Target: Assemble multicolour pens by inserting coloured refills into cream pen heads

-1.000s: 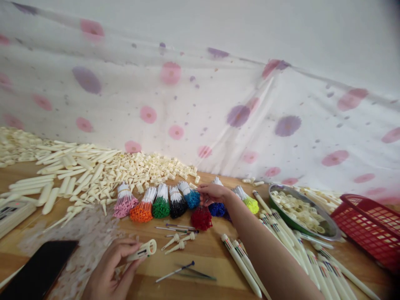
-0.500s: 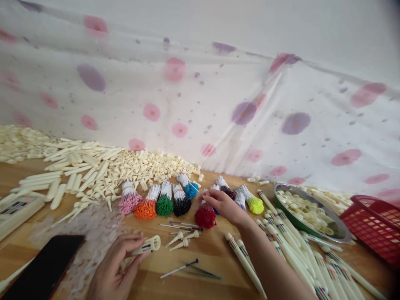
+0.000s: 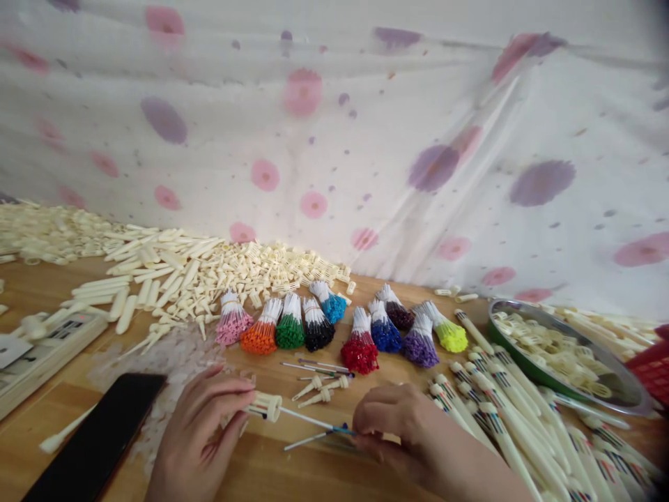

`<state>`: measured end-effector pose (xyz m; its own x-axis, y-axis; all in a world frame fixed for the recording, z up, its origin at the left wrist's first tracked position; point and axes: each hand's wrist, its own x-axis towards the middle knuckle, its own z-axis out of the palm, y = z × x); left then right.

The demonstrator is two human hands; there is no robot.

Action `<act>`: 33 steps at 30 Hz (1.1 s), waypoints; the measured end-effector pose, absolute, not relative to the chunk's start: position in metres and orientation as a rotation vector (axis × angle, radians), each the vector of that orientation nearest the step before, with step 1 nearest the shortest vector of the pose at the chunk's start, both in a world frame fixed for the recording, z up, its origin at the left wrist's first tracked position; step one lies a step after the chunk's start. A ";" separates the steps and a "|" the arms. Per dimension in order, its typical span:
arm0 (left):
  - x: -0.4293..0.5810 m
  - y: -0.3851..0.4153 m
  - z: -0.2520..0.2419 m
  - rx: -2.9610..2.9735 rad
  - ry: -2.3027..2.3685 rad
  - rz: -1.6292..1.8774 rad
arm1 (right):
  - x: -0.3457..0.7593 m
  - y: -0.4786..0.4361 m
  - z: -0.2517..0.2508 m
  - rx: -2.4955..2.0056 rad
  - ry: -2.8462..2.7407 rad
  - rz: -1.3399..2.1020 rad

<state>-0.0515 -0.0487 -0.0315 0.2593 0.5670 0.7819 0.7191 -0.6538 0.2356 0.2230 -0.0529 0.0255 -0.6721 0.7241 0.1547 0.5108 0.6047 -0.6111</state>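
Note:
My left hand (image 3: 209,425) pinches a short cream slotted tube (image 3: 265,406) whose open end faces right. My right hand (image 3: 397,429) is closed on a thin white refill (image 3: 313,420) with a blue end; its far tip is at the mouth of the tube. Beneath it another refill (image 3: 306,441) lies on the table. Just behind are a few cream pointed tips (image 3: 316,390) and several loose refills (image 3: 318,368). Banded refill bundles stand in a row, among them red (image 3: 360,345), blue (image 3: 385,329), black (image 3: 318,328) and orange (image 3: 260,331).
Cream parts are heaped (image 3: 245,268) at the back left. A black phone (image 3: 99,439) and a pale device (image 3: 57,352) lie at left. On the right are assembled pens (image 3: 512,432), a metal bowl of rings (image 3: 554,359) and a red basket (image 3: 651,366).
My right hand has come back from the bundles toward my left hand, bringing a blue-ended refill to the tube. The camera view has shifted slightly.

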 end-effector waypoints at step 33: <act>-0.044 -0.051 -0.036 -2.602 -1.056 -1.250 | 0.220 -0.057 0.022 -0.953 -2.551 0.733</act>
